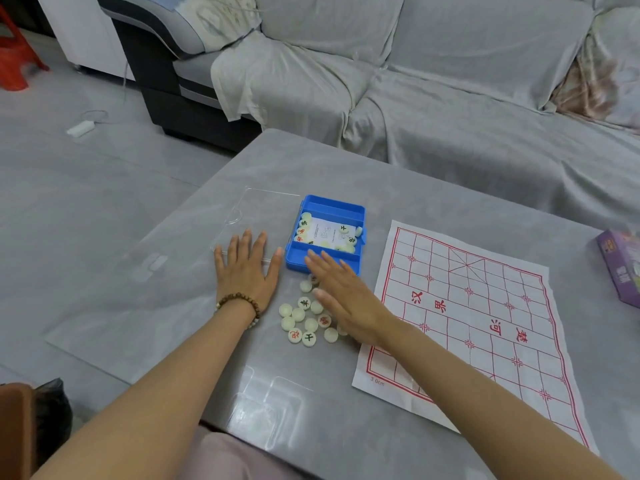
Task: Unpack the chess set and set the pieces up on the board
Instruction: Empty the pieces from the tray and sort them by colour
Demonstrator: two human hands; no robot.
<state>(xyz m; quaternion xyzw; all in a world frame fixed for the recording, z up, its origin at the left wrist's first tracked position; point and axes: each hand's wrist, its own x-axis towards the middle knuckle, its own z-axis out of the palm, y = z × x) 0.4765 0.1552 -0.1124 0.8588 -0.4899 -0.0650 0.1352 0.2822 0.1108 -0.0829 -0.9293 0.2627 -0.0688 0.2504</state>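
Both forearms point(173, 393) extend over the table point(346, 168): left hand point(247, 271) flat and open beside the blue box point(325, 206), right hand point(346, 303) open, fingers straight, nearer the loose pieces point(304, 320) at its left, board point(485, 306) immediately right.

I've got one feed: head cam, wide-angle, worn on the person, facing forward and pitched down at the table point(346, 178). Close range: left hand point(246, 271) and right hand point(349, 303) mid-frame, both reaching in from the bottom edge, board point(485, 306) right of centre, sofa point(450, 98) across the top.
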